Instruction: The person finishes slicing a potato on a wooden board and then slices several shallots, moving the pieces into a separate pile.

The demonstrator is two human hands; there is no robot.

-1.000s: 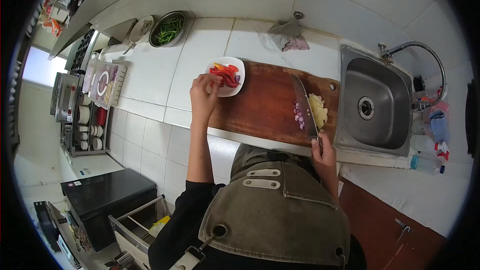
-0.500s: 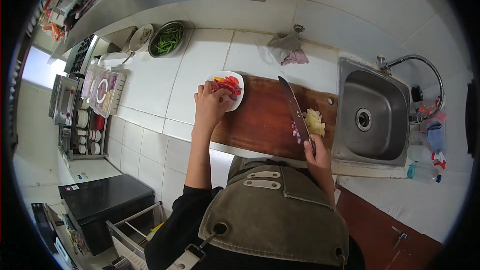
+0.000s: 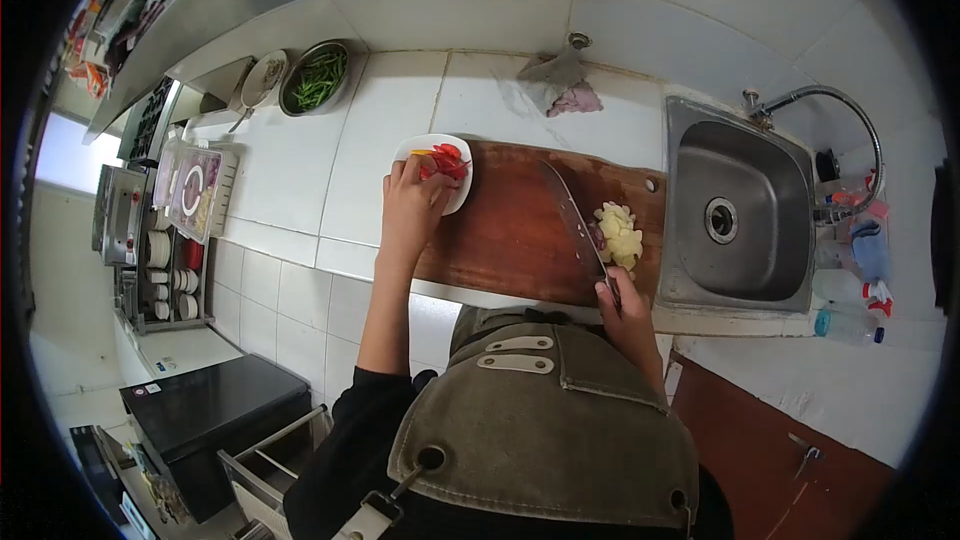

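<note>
My right hand (image 3: pixel 622 302) is closed round the handle of a large kitchen knife (image 3: pixel 572 210). Its blade points away from me over the wooden cutting board (image 3: pixel 510 230). To the right of the blade lie a heap of pale yellow cut pieces (image 3: pixel 618 235), which look like garlic, and some purplish bits (image 3: pixel 597 236) partly hidden by the blade. At the board's left end, my left hand (image 3: pixel 412 202) reaches onto a white plate (image 3: pixel 462 198) with red chillies (image 3: pixel 452 162) and an orange piece. Its fingers are curled in against the pile; what they pinch is hidden.
Right of the board is a steel sink (image 3: pixel 740 220) with a curved faucet (image 3: pixel 870 130). A crumpled cloth (image 3: pixel 555 80) lies by the wall. Further left stand a bowl of green chillies (image 3: pixel 320 78), a small pan (image 3: pixel 265 78) and a lidded plastic container (image 3: pixel 198 190).
The knife has shifted closer to the pale pieces and now covers most of the purple bits. My left hand stays at the plate, its fingers slightly shifted. The whole view has moved a little.
</note>
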